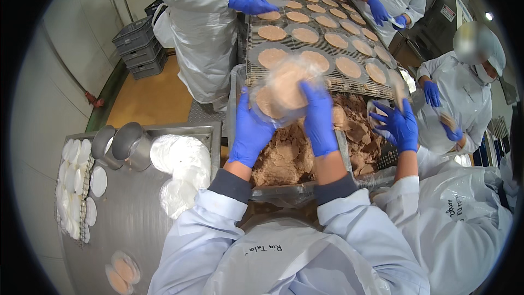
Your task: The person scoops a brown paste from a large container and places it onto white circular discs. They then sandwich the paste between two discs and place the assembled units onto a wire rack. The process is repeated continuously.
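My blue-gloved left hand holds a flat round meat patty with clear film about it. Against it overlaps a second meat patty, blurred by motion, with my right hand closed on its right edge. Both patties are held above a plastic-lined bin of raw ground meat. Just beyond my hands, a wire mesh conveyor carries rows of patties, many on clear round sheets.
A steel table at left bears metal rings, stacks of round sheets, a wire basket of white discs and patties. Co-workers stand around the conveyor; one's gloved hand is close on my right. Grey crates stand far left.
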A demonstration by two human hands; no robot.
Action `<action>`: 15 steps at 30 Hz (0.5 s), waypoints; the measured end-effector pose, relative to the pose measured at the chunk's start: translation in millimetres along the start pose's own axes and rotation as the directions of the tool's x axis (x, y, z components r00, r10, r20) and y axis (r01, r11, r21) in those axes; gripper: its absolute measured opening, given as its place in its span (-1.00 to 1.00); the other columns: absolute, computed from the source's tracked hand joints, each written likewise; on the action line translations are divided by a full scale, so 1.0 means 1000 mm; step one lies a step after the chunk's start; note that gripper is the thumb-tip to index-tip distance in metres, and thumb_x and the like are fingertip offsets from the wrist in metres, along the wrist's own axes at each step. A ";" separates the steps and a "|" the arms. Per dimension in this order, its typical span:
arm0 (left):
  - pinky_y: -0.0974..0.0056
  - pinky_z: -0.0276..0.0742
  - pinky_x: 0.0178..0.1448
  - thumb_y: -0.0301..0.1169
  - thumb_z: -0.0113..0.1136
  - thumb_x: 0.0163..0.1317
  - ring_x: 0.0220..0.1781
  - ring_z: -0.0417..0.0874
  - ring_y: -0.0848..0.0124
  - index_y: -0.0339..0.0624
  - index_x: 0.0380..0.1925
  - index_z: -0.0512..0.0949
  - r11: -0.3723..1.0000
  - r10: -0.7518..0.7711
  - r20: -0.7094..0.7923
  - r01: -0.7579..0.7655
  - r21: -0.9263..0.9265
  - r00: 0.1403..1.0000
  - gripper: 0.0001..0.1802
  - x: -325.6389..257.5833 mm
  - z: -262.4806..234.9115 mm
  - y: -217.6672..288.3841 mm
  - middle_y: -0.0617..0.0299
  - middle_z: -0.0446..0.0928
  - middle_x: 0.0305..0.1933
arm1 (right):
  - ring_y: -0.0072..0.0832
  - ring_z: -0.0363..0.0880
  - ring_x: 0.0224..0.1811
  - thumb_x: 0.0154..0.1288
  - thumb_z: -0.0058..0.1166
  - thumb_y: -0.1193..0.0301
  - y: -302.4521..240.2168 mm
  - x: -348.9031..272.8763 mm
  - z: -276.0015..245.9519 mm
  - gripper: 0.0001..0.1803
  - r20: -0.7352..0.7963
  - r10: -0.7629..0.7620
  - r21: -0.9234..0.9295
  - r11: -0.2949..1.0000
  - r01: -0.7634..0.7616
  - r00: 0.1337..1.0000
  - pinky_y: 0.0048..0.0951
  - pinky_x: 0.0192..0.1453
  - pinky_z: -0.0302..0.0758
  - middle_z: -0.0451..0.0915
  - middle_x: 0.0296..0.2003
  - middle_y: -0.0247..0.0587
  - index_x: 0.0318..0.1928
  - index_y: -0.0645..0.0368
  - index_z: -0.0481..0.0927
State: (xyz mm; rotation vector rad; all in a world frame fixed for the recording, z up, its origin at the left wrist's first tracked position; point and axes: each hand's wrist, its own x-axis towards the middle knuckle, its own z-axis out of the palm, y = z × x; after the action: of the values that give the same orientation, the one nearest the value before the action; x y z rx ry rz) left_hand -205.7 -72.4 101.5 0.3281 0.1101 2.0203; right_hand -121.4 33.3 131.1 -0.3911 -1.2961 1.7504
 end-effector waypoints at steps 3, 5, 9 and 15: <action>0.04 0.30 0.21 -0.23 -0.11 0.27 0.16 0.35 0.17 -0.28 0.15 0.14 0.972 0.107 -0.184 -0.064 0.225 0.977 -0.48 -0.002 -0.011 -0.004 -0.03 0.26 0.15 | -0.39 0.40 0.01 0.05 0.12 0.47 0.039 -0.013 0.005 -0.41 -0.013 0.164 -0.015 0.986 -0.164 0.986 -0.45 0.11 0.30 0.42 -0.02 -0.04 0.11 0.39 0.27; 0.11 0.38 0.16 -0.38 -0.07 0.24 0.10 0.41 0.20 -0.29 0.11 0.19 0.978 0.077 -0.289 -0.016 0.208 0.954 -0.55 -0.004 -0.028 -0.002 0.00 0.32 0.09 | -0.38 0.37 0.04 0.06 0.12 0.47 0.039 -0.010 0.002 -0.43 -0.026 0.085 -0.112 0.990 -0.087 0.996 -0.46 0.10 0.32 0.40 0.00 -0.06 0.10 0.38 0.28; 0.10 0.38 0.15 -0.24 -0.06 0.26 0.10 0.39 0.15 -0.32 0.11 0.18 0.981 0.052 -0.363 0.022 0.195 0.930 -0.50 -0.011 -0.079 0.002 -0.02 0.31 0.09 | -0.33 0.29 0.14 0.10 0.10 0.46 0.014 0.014 -0.014 -0.45 -0.062 -0.141 -0.294 0.949 0.117 0.988 -0.45 0.14 0.29 0.33 0.08 -0.02 0.11 0.36 0.28; 0.07 0.41 0.11 -0.10 -0.04 0.23 0.11 0.37 0.14 -0.23 0.13 0.17 0.995 0.062 -0.113 -0.052 0.091 0.992 -0.42 0.044 -0.028 0.002 0.01 0.29 0.12 | -0.03 0.03 0.28 -0.01 0.03 0.46 0.006 0.041 -0.036 -0.31 0.340 -0.368 -0.927 0.022 0.374 0.866 -0.20 0.31 0.04 0.08 0.23 0.13 0.20 0.22 0.15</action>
State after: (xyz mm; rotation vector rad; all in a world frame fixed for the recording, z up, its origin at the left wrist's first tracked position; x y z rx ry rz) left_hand -234.0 -33.0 83.0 0.2714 0.2651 2.0947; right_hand -121.9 87.5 121.1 -0.6741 -2.2151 0.1261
